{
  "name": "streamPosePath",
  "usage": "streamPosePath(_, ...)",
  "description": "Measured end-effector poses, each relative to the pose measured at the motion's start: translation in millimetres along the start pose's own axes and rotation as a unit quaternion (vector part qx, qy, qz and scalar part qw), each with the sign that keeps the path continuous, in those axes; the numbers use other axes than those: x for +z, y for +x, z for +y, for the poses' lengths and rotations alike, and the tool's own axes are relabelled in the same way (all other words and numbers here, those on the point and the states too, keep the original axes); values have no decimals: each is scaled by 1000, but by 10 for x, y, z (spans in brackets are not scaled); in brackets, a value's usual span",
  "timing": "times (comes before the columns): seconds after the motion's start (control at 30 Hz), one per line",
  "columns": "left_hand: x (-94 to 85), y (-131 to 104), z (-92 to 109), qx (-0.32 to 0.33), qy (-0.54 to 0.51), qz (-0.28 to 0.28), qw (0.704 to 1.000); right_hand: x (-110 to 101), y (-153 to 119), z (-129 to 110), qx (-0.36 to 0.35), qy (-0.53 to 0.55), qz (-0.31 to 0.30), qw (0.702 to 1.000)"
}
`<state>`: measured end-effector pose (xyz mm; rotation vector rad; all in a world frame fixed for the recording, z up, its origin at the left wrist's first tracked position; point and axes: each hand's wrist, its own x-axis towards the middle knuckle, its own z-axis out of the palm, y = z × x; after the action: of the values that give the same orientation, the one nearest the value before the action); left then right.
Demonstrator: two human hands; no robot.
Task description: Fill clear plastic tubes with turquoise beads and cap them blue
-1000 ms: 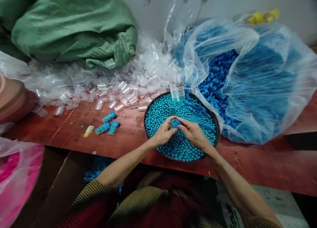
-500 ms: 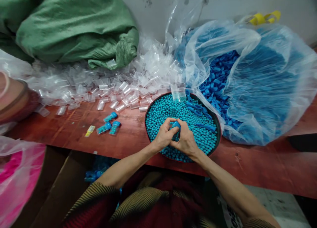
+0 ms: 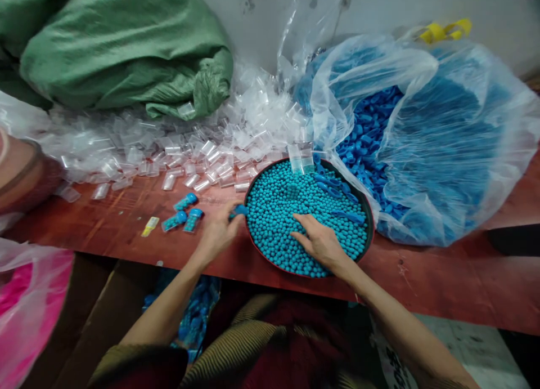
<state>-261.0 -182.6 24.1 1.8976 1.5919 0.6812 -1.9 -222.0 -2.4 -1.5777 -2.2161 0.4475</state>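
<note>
Placing the blue piece (image 3: 239,210) our left fingers (image 3: 235,226) pinch seems underway, needing release. Our empty right fingers (image 3: 307,221) overhang beads (image 3: 270,195).

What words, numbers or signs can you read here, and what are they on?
Nothing reads clearly.
White thing under the table: dark characters, tilted and too blurred to read for sure.
Small yellow-and-white piece on the table: too small to tell whether it has writing.

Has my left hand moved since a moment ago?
Yes, to the left. Judged against the bowl, your left hand was over the beads and is now at the left rim, nearer the three filled tubes.
</note>
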Motion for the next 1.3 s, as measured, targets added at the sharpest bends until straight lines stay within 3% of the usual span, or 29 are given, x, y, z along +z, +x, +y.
streamPosePath(0.1,-262,-45,-226,-27,196,68,978,-202,-33,387,58,-30,47,997)
streamPosePath(0.17,-258,4,-246,-14,237,105,966,-368,-39,640,112,-75,72,988)
streamPosePath(0.23,-118,140,-156,24,196,103,975,-509,-28,820,153,-139,55,977)
streamPosePath(0.3,113,350,10,61,133,56,988,-578,1,902,159,-211,-6,964)
streamPosePath(0.37,374,592,200,67,103,10,992,-570,47,905,142,-270,-77,949)
streamPosePath(0.43,613,811,368,51,106,-19,993,-518,109,868,133,-293,-108,941)
streamPosePath(0.5,799,961,490,34,128,-42,990,-461,188,822,142,-253,-77,954)
streamPosePath(0.6,970,1042,583,32,144,-51,988,-392,316,760,182,-39,4,983)
streamPosePath(0.7,1055,1034,603,34,141,-50,988,-325,385,718,242,229,1,943)
streamPosePath(0.77,1088,1032,596,35,133,-51,989,-295,364,719,270,274,-33,922)
streamPosePath(0.8,1100,1037,589,35,125,-51,990,-289,337,728,271,242,-34,931)
streamPosePath(0.87,1114,1055,572,35,106,-53,992,-298,274,752,238,108,1,965)
streamPosePath(0.93,1113,1071,556,33,82,-58,994,-316,239,748,155,-29,39,987)
streamPosePath(1.07,1064,1069,539,38,32,-58,997,-271,334,575,-10,-162,-33,986)
streamPosePath(1.17,997,1044,527,48,-27,-65,996,-176,437,395,-48,-214,-85,972)
streamPosePath(1.3,926,985,494,44,-112,-74,990,-102,423,349,-28,-222,-80,971)
